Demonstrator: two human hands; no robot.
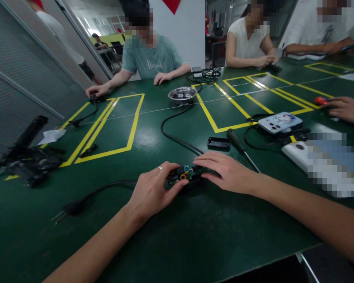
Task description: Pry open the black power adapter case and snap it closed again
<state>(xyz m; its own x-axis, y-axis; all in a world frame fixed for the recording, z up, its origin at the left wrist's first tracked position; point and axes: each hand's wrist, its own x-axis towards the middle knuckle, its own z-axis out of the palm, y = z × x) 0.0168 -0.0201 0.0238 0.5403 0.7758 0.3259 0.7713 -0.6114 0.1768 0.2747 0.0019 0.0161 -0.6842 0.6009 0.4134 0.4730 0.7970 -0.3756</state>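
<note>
A small circuit board [184,175] with a copper-coloured coil lies between my hands, low over the green table. My left hand [153,184] grips its left end between thumb and fingers. At the other end, my right hand [224,169] closes its thumb and fingers around the dark part where a black cable joins. One black cord [177,135] runs from there up the table; another leads left to a two-pin plug [72,208]. Just beyond my right hand are an open black plastic casing half [218,143] and a screwdriver [238,141] with a dark green handle.
A metal bowl [182,95] with small parts stands mid-table. Black equipment [29,157] lies at the left. On the right are a phone in a patterned case [280,122] and a white object [301,155]. Several people sit around the taped table; one hand [348,109] reaches in at right.
</note>
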